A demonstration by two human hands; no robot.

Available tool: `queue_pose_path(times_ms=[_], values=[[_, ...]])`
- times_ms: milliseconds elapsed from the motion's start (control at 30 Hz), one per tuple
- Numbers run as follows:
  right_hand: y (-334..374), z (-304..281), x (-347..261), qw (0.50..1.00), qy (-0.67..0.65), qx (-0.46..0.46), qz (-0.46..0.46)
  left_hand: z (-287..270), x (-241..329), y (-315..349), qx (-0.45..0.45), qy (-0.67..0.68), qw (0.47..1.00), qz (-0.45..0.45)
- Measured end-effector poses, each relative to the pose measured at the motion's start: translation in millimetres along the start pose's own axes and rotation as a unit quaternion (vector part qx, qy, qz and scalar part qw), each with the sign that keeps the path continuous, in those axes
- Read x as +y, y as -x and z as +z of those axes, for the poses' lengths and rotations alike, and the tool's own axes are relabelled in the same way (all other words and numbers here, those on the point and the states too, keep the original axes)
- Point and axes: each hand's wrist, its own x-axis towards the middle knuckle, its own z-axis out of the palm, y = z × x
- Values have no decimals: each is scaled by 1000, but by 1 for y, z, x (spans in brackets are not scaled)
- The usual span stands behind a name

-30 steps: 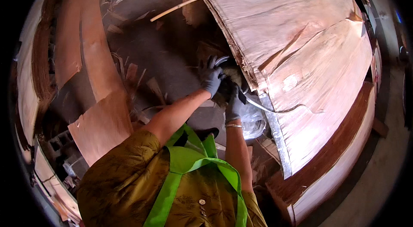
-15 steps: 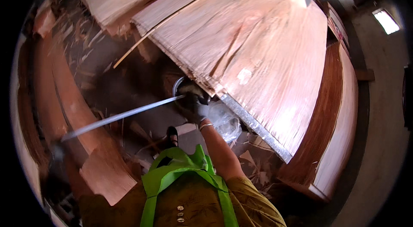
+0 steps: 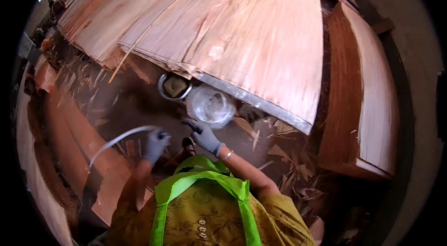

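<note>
My left hand (image 3: pixel 157 146), in a grey glove with dark fingertips and smeared by motion, is closed on one end of a narrow, pale strip (image 3: pixel 118 138) that looks like tape. The strip curves away to the left and hangs down. To its right is my right hand (image 3: pixel 207 140), gloved the same way, with its fingers stretched out and nothing visible in them. Beyond the hands, under the edge of the veneer stack (image 3: pixel 260 36), sit a ring-shaped roll or container (image 3: pixel 188 92) with a tan piece inside and a clear plastic-wrapped bundle (image 3: pixel 212 106).
A metal strip (image 3: pixel 253 100) edges the veneer stack, and a thin wooden stick (image 3: pixel 139 41) lies across it, poking out at the left. More veneer piles stand at right (image 3: pixel 344 92) and left (image 3: pixel 70 129). Wood scraps (image 3: pixel 298 169) litter the floor.
My left hand has come in from the far left with the strip, which now bends instead of stretching taut. My right hand has moved away from the ring. The view has shifted.
</note>
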Motion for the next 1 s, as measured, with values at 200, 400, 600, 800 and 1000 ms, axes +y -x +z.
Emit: queue_pose_path(times_ms=[200,400,600,800,1000], values=[[134,-113,-73,973,-88,110,183,152,148,8,-115,-20,957,267],[192,-164,-64,932,-163,260,191,213,246,31,-183,61,915,355],[172,-210,-76,915,-148,351,131,252,282,-13,-205,65,893,395],[110,-243,-76,909,-132,330,218,234,299,-91,-232,90,920,302],[75,-307,-119,883,21,377,280,196,196,-223,-21,167,969,178]])
